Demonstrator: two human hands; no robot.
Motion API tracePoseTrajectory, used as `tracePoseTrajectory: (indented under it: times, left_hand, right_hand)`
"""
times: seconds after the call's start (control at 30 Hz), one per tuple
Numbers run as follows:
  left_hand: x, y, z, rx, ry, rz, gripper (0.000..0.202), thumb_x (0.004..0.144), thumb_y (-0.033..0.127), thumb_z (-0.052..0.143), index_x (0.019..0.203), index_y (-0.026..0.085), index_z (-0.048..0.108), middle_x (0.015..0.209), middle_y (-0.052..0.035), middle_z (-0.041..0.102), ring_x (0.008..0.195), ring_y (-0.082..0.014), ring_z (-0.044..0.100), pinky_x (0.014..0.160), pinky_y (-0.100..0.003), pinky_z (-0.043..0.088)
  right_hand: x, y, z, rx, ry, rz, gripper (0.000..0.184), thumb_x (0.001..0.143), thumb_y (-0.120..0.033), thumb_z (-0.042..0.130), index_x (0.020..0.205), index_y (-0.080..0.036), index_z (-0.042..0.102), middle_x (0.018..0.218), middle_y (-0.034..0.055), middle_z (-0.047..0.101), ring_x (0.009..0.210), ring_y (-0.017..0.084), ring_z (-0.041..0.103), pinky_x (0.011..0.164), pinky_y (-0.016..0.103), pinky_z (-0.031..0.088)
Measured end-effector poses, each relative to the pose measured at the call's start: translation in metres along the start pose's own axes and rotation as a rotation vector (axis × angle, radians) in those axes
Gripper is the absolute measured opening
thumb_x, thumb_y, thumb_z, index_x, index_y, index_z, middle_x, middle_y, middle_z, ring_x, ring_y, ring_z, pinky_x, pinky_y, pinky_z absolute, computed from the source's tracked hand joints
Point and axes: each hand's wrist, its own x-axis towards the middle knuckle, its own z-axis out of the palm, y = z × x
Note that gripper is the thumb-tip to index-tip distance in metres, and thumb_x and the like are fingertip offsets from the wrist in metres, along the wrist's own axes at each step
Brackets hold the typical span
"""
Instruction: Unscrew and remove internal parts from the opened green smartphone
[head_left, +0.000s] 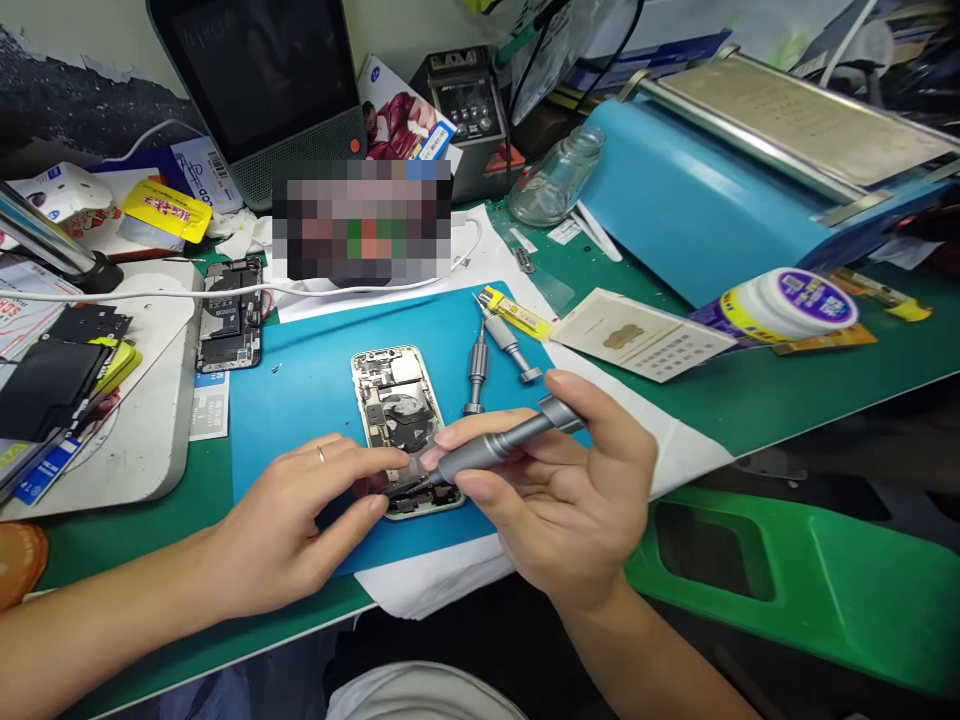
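Observation:
An opened smartphone [405, 405] lies on the blue mat with its battery and inner parts bare. My left hand [304, 510] steadies it at the lower left, index finger reaching over the inside and thumb by the edge; the other fingertips are partly hidden. A grey precision screwdriver [499, 445] is in my right hand [574, 490], thumb and fingers round the shaft and one finger against its end cap. It slants down to the phone's lower end, where its tip is hard to make out. Two similar screwdrivers, one upright [477, 370] and one slanted [510, 345], lie just beyond.
A second opened phone [230, 315] lies left of the blue mat [300, 390]. Behind stand a dark-screened device [255, 75] and a glass jar [551, 185]. To the right are a card [641, 335], a white tub [787, 300] and a green plastic stool [810, 580]. A white cable crosses the bench.

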Motion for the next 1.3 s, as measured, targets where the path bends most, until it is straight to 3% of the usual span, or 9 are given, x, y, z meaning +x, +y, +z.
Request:
tracePoseTrajectory:
  times: [0.2,0.4,0.63,0.97,1.17,1.3]
  left_hand:
    - [0.002,0.000,0.000,-0.041,-0.028,0.005,0.040,0.106,0.013,0.052,0.143,0.028,0.059,0.104,-0.0017,0.073,0.092,-0.0153,0.065,0.080,-0.027,0.051]
    - [0.002,0.003,-0.004,-0.075,-0.090,-0.063,0.033,0.109,0.017,0.047,0.137,0.026,0.062,0.103,-0.0027,0.069,0.093,-0.0166,0.065,0.082,-0.029,0.051]
    - [0.000,0.006,-0.007,-0.086,-0.159,-0.134,0.029,0.112,0.025,0.040,0.135,0.027,0.058,0.110,-0.0031,0.066,0.099,-0.0174,0.062,0.088,-0.031,0.050]
    - [0.001,0.009,-0.008,-0.096,-0.167,-0.179,0.031,0.114,0.035,0.033,0.130,0.026,0.058,0.111,-0.0038,0.068,0.102,-0.0187,0.063,0.091,-0.032,0.048]
    - [0.000,0.010,-0.005,-0.093,-0.143,-0.207,0.028,0.107,0.049,0.054,0.120,0.025,0.060,0.102,-0.0019,0.070,0.089,-0.0181,0.062,0.080,-0.030,0.048]
    - [0.001,0.009,-0.002,-0.092,-0.126,-0.222,0.023,0.104,0.045,0.060,0.114,0.024,0.061,0.101,-0.0018,0.071,0.085,-0.0167,0.062,0.074,-0.028,0.047]
  right_hand:
    - [-0.002,-0.001,0.001,-0.010,0.030,0.081,0.064,0.093,-0.009,0.076,0.145,-0.035,0.050,0.106,0.0012,0.077,0.089,0.017,0.079,0.079,0.034,0.072]
    - [0.000,-0.006,0.003,0.000,0.003,0.157,0.060,0.094,-0.007,0.074,0.141,-0.033,0.045,0.102,-0.0009,0.076,0.088,0.015,0.078,0.080,0.030,0.071]
    - [0.002,-0.002,0.005,0.028,-0.003,0.146,0.060,0.094,-0.005,0.072,0.141,-0.034,0.047,0.102,-0.0021,0.077,0.090,0.013,0.079,0.082,0.026,0.070]
    - [0.001,-0.002,0.006,0.025,0.002,0.113,0.056,0.097,-0.009,0.069,0.142,-0.034,0.048,0.103,-0.0004,0.078,0.091,0.013,0.079,0.081,0.023,0.069]
    - [0.000,-0.001,0.006,0.056,-0.012,0.117,0.056,0.099,-0.011,0.069,0.144,-0.035,0.048,0.104,0.0003,0.078,0.090,0.014,0.079,0.080,0.024,0.070]
    - [-0.002,-0.001,0.006,0.032,-0.012,0.093,0.056,0.098,-0.011,0.070,0.144,-0.036,0.049,0.105,-0.0008,0.078,0.092,0.012,0.079,0.086,0.024,0.069]
